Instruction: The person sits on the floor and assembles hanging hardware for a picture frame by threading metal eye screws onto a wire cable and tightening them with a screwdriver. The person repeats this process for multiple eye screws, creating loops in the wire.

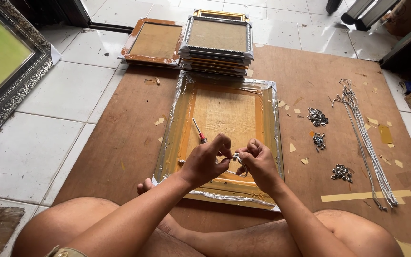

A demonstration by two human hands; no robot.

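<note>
A gold picture frame (181, 119) wrapped in clear plastic lies face down on a brown board (120, 138), its brown backing up. Over its near edge, my left hand (205, 159) and my right hand (259, 162) meet and pinch a small metal hanger with a white cord (238, 159) between the fingertips. A red-handled screwdriver (199, 132) rests on the backing just left of my left hand.
A stack of frames (217, 40) and a brown frame (154, 43) lie beyond. Piles of metal hangers (318, 116) and white cords (365, 138) lie to the right. An ornate framed picture (5, 66) leans at left. My bare legs cross below.
</note>
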